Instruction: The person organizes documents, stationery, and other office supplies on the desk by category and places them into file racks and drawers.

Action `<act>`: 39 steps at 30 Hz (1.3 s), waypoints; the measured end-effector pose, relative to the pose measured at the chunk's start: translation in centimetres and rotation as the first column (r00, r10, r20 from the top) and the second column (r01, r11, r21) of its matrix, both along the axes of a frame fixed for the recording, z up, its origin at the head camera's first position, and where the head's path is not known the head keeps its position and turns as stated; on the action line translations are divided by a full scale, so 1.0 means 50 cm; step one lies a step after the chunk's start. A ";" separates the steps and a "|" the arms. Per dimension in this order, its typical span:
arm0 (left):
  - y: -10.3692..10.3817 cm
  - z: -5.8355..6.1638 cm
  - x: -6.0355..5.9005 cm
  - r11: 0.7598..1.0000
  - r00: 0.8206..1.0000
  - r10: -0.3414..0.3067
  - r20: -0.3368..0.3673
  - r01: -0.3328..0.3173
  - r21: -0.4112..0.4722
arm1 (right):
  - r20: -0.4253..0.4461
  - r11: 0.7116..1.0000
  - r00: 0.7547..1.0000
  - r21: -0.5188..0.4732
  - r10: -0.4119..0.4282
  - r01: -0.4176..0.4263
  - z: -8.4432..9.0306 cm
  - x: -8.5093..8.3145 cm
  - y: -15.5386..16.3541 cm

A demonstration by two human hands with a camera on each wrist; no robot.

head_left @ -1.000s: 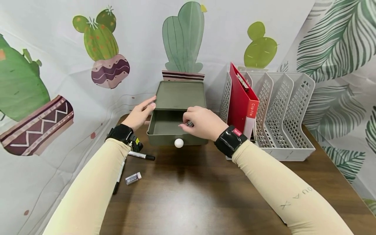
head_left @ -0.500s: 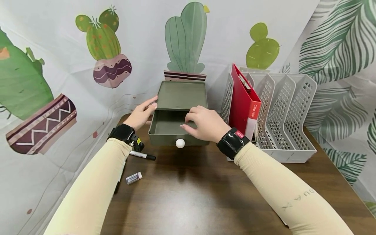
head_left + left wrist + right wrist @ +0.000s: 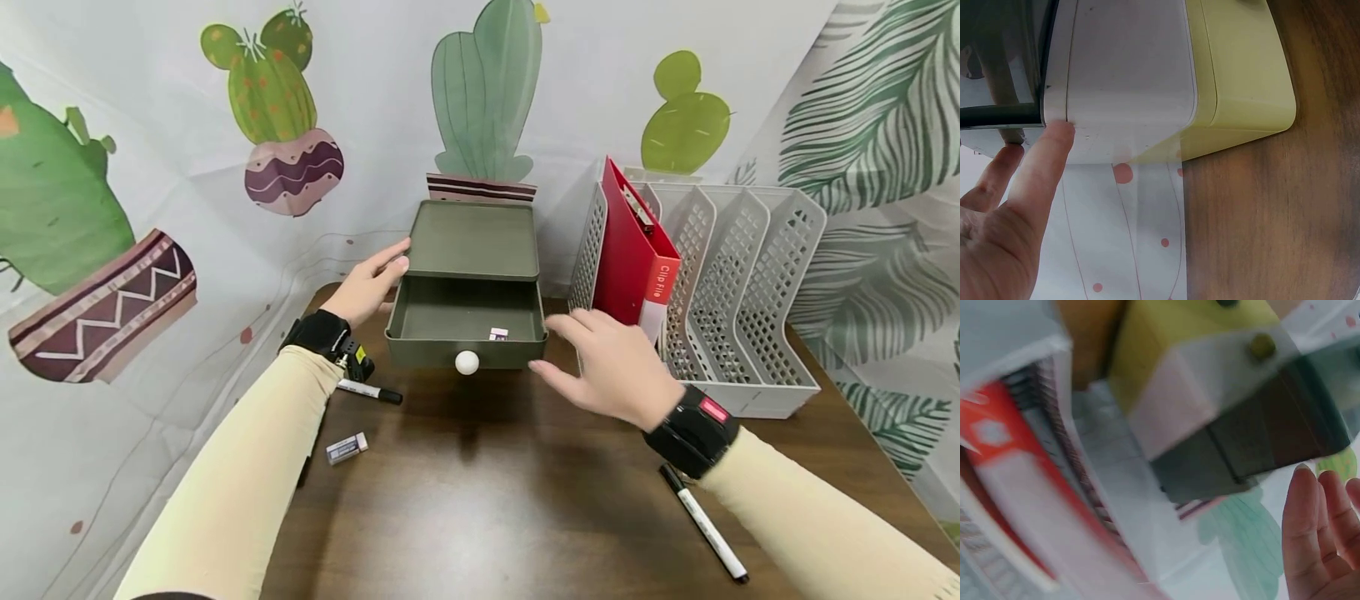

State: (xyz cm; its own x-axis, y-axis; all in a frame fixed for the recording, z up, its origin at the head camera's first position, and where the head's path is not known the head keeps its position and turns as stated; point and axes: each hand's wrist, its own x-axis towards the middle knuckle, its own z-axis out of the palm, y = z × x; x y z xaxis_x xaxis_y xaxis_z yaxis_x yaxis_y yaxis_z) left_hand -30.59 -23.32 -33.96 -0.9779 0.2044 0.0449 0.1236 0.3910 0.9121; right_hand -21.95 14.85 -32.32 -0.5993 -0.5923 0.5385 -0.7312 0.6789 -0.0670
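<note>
An eraser (image 3: 347,447) and a marker (image 3: 369,392) are lying on the worktop (image 3: 480,508) at the left. The left hand (image 3: 370,286), fingers straight, is pressing the green drawer box (image 3: 472,242) (its drawer (image 3: 465,329) open, a small item (image 3: 498,334) inside). The right hand (image 3: 611,367) is hovering spread and empty beside the drawer, near the red file (image 3: 633,258).

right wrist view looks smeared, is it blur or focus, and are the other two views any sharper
Right wrist view: motion blur streaks the red folder and drawer box; only the fingers look fairly crisp. Head view: sharp, edges bowed by the wide lens. Left wrist view: sharp, but the box looks washed pale.
</note>
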 end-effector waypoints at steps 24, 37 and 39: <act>-0.005 0.007 0.002 1.000 1.000 -0.003 -0.018 0.003 -0.031 | 0.420 0.798 0.678 0.304 -0.603 0.521 -0.263 0.043 0.273; 0.001 0.003 0.004 0.997 0.999 0.010 -0.044 -0.013 -0.070 | 0.411 0.799 0.686 0.350 -0.600 0.489 -0.282 0.042 0.284; 0.001 0.002 0.003 0.996 0.998 0.012 -0.057 -0.017 -0.086 | 0.403 0.801 0.693 0.347 -0.597 0.488 -0.285 0.043 0.284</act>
